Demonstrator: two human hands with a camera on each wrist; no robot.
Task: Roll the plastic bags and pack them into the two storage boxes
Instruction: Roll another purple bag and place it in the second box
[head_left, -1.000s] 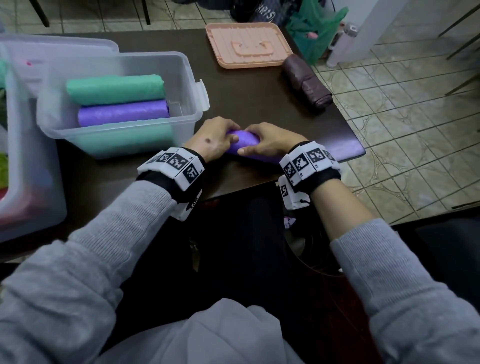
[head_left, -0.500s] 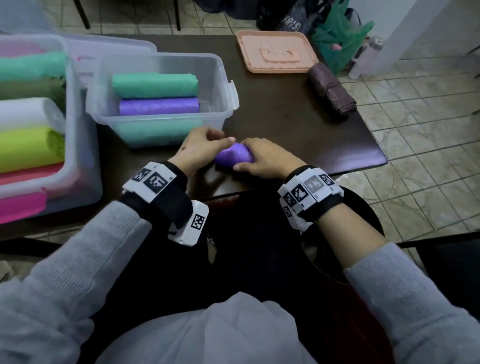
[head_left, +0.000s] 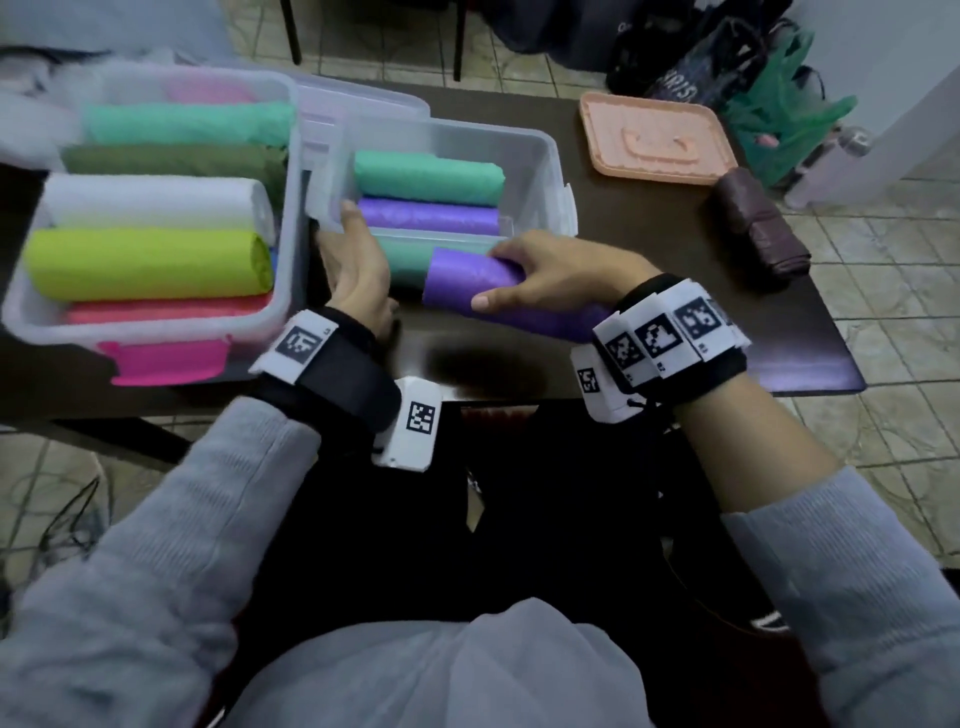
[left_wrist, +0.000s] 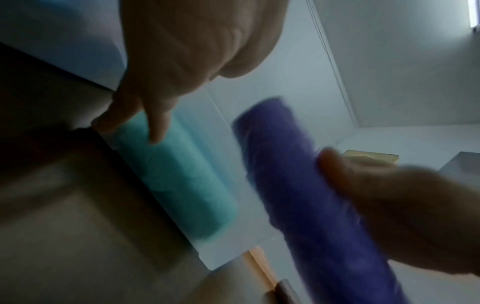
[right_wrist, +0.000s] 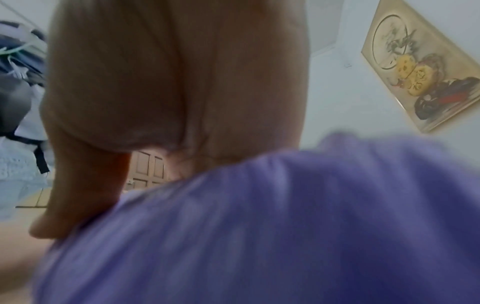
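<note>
Right now the right hand grips a rolled purple bag, with fingers curled over the top and the thumb on the near side. The roll is lifted off the table and sits just in front of the small clear box, touching or nearly touching its near wall. Its long way runs left to right, the same way as the green roll and purple roll already lying in the box. So I think it only needs to go up and over the near wall, then down beside them. The left hand holds the box's near left corner, with fingers over the rim, to keep it from sliding. The big box by the table's left edge holds many rolls.
</note>
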